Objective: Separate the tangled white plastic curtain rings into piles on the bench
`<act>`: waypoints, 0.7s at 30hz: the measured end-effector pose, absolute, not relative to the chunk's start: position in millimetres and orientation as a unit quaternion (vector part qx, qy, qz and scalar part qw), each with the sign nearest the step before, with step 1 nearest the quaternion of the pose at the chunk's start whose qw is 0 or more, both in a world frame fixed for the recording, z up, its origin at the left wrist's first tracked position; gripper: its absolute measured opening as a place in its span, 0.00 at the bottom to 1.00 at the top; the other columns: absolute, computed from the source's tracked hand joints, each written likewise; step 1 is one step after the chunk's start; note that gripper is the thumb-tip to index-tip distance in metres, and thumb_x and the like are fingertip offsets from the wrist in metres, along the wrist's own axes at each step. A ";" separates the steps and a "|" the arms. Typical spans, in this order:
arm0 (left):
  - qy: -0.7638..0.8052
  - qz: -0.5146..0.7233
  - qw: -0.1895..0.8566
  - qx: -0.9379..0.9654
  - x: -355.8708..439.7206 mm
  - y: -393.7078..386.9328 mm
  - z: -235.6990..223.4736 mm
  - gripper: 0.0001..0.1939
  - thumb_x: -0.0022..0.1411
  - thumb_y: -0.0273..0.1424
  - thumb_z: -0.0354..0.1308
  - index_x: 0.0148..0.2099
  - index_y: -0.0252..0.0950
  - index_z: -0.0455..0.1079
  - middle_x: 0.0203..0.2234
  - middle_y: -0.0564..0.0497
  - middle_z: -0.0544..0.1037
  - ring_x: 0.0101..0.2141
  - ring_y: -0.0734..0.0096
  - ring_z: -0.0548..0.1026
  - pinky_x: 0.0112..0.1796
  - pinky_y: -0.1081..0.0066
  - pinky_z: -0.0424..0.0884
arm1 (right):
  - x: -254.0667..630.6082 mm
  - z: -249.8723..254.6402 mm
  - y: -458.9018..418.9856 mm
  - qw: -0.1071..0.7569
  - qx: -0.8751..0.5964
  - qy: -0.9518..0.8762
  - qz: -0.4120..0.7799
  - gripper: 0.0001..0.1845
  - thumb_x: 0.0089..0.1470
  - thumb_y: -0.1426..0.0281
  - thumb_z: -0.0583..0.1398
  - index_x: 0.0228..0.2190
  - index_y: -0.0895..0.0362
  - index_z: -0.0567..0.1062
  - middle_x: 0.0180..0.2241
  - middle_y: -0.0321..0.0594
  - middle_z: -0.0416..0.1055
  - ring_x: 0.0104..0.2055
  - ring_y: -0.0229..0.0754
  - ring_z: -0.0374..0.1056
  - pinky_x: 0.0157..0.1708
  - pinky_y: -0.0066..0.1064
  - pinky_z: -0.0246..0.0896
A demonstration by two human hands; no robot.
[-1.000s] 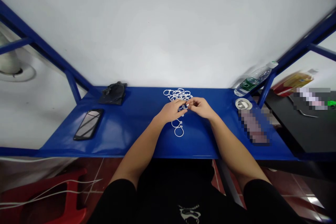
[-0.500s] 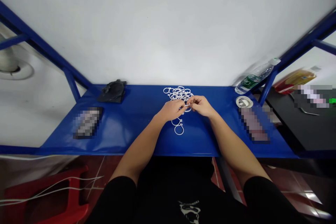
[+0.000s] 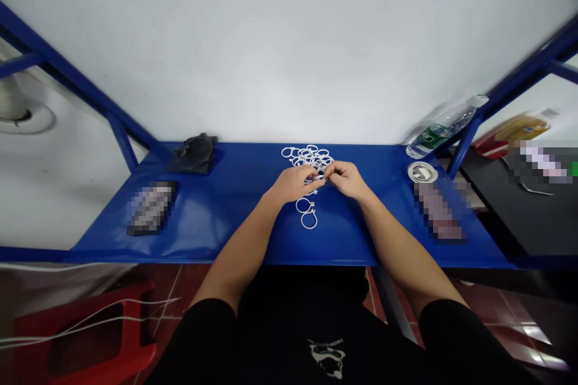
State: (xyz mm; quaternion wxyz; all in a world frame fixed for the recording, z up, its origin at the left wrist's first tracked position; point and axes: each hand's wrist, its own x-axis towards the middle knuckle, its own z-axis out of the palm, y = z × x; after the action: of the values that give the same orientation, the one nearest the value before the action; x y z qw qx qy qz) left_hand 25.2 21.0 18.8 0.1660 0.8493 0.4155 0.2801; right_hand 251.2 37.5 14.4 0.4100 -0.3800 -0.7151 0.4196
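Note:
On the blue table (image 3: 217,222), a heap of several white plastic rings (image 3: 307,155) lies by the wall. My left hand (image 3: 293,183) and my right hand (image 3: 347,178) meet just in front of the heap, fingertips pinched together on a white ring (image 3: 318,178) between them. From that spot a short chain of linked white rings (image 3: 307,213) trails toward me on the table.
A black pouch (image 3: 194,153) lies at the back left, a blurred flat object (image 3: 151,207) nearer the left front. A water bottle (image 3: 445,126) lies at the back right beside a round metal tin (image 3: 422,172). A red stool (image 3: 85,337) and white cables sit below left.
Both hands have stayed pinched together at the same spot in front of the heap; the view has shifted slightly, and the fingertips have drawn a little closer.

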 end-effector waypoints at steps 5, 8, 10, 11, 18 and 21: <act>0.538 0.315 0.160 0.765 8.5 32.1 21.0 0.11 0.71 0.40 0.62 0.49 0.40 0.77 0.40 0.48 0.84 0.38 0.63 0.80 0.40 0.66 0.71 | 255.3 13.2 37.5 0.377 -0.375 -0.718 0.449 0.14 0.45 0.72 0.60 0.36 0.56 0.80 0.27 0.35 0.78 0.27 0.38 0.70 0.30 0.29 0.64; 0.580 0.266 0.159 0.753 1.8 38.3 18.7 0.09 0.70 0.40 0.62 0.43 0.39 0.76 0.37 0.48 0.83 0.38 0.61 0.79 0.38 0.66 0.71 | 253.2 13.6 34.4 0.319 -0.351 -0.762 0.440 0.12 0.47 0.73 0.60 0.34 0.56 0.82 0.28 0.36 0.79 0.27 0.38 0.70 0.30 0.29 0.63; 0.578 0.244 0.158 0.763 -0.1 40.9 15.4 0.09 0.69 0.39 0.63 0.40 0.39 0.75 0.36 0.47 0.82 0.38 0.60 0.79 0.38 0.66 0.71 | 250.5 13.6 32.3 0.288 -0.331 -0.792 0.426 0.13 0.47 0.74 0.59 0.33 0.55 0.83 0.31 0.37 0.81 0.30 0.39 0.72 0.32 0.29 0.65; 0.573 0.242 0.155 0.768 -0.7 41.8 13.4 0.09 0.69 0.39 0.63 0.39 0.39 0.75 0.37 0.47 0.82 0.38 0.61 0.78 0.38 0.66 0.71 | 249.1 13.3 31.4 0.276 -0.323 -0.804 0.416 0.12 0.47 0.74 0.59 0.32 0.55 0.83 0.32 0.37 0.81 0.32 0.40 0.73 0.33 0.30 0.66; 0.597 0.263 0.113 0.749 -8.5 46.9 0.5 0.05 0.66 0.35 0.65 0.41 0.39 0.75 0.39 0.46 0.80 0.35 0.62 0.77 0.36 0.65 0.71 | 246.7 10.1 31.5 0.271 -0.325 -0.830 0.364 0.14 0.47 0.76 0.59 0.33 0.55 0.83 0.34 0.37 0.81 0.32 0.38 0.73 0.35 0.30 0.66; 0.614 0.234 0.113 0.745 -10.8 48.1 -0.5 0.05 0.64 0.34 0.66 0.39 0.39 0.75 0.36 0.46 0.78 0.33 0.62 0.76 0.35 0.65 0.71 | 247.5 10.0 32.5 0.287 -0.355 -0.823 0.338 0.17 0.48 0.76 0.58 0.37 0.55 0.84 0.36 0.36 0.82 0.30 0.36 0.71 0.33 0.29 0.65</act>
State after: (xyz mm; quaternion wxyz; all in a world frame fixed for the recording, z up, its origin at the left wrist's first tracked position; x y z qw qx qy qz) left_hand -10.8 48.1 -0.5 0.1132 0.7451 0.6142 0.2341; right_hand 247.5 32.5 10.0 0.2866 -0.3549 -0.8231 0.3383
